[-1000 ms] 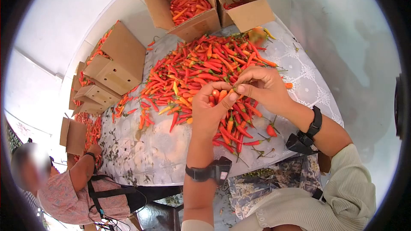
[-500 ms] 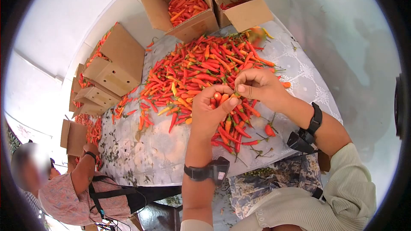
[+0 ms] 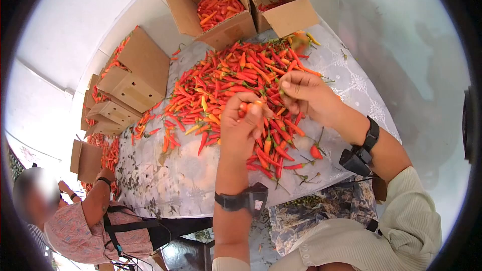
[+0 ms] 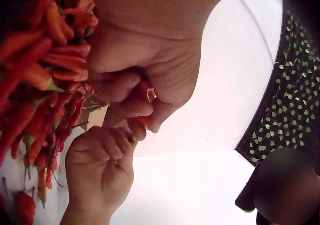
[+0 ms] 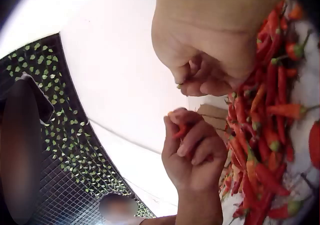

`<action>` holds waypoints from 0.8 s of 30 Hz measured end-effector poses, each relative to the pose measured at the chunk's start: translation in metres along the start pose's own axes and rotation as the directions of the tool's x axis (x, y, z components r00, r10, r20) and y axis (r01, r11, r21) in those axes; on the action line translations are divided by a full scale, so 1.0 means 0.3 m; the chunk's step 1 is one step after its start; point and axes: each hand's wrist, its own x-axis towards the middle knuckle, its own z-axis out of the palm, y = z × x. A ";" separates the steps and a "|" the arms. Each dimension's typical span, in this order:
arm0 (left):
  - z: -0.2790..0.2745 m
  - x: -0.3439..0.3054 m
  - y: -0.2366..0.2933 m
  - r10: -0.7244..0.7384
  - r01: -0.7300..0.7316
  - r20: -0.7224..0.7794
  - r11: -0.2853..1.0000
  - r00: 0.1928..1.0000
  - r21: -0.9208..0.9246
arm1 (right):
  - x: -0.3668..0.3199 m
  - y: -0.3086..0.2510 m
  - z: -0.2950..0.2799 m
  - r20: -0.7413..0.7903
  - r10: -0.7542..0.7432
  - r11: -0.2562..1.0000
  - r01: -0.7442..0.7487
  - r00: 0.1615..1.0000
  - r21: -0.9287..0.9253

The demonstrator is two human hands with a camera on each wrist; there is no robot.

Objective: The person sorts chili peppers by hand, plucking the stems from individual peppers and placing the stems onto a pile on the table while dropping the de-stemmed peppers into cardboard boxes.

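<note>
My left hand (image 3: 240, 123) curls around several red and orange chili peppers (image 3: 243, 108) over the front of the pile. A red chili (image 4: 148, 93) shows between its fingers in the left wrist view. The thumb and forefinger hold an orange chili whose blunt end (image 3: 258, 103) faces up, without a stem. Just to the right, my right hand (image 3: 312, 96) pinches a small green chili stem (image 3: 281, 92) between thumb and forefinger. A narrow gap separates the two hands. Beneath them lies a broad pile of chilies (image 3: 236, 78), many with green stems.
Cardboard boxes of chilies (image 3: 228, 29) stand at the back, with more boxes (image 3: 135, 70) at the left. A patterned cloth (image 3: 175, 185) covers the table, with dark stem bits scattered at left. Another person (image 3: 100, 231) works at the left edge.
The hands were together at a chili's stem end. Now they are apart, the stem in my right hand's pinch. My left hand has turned and shifted slightly left.
</note>
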 end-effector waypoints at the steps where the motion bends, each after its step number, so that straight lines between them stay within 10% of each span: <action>1: -0.006 0.003 0.001 0.020 -0.023 -0.026 0.996 0.999 -0.092 | 0.005 -0.018 -0.006 -0.050 -0.010 1.000 0.009 0.999 -0.018; 4: -0.040 0.010 0.017 0.024 -0.050 -0.097 0.959 0.995 -0.280 | 0.018 -0.054 -0.054 -0.379 -0.283 0.958 0.282 0.881 -0.059; 8: -0.083 0.019 0.023 -0.011 -0.061 -0.153 0.886 0.988 -0.459 | 0.057 -0.091 -0.050 -0.685 -0.622 0.714 0.634 0.381 -0.296; 11: -0.114 0.018 0.013 -0.063 -0.044 -0.162 0.811 0.985 -0.583 | 0.047 -0.025 -0.067 -0.330 -0.756 0.600 0.396 0.566 -0.695; 14: -0.093 0.015 0.025 -0.095 -0.090 -0.282 0.812 0.955 -0.577 | 0.005 -0.010 -0.033 0.102 -0.220 0.678 0.228 0.970 -0.699; 17: -0.081 0.019 0.029 -0.089 -0.144 -0.349 0.797 0.933 -0.587 | -0.029 -0.034 0.010 0.479 -0.150 0.445 0.492 0.865 -0.748; 24: -0.126 0.025 0.003 -0.014 -0.058 -0.107 0.762 0.994 -0.645 | -0.038 -0.013 0.013 0.412 -0.027 0.264 0.404 0.911 -0.876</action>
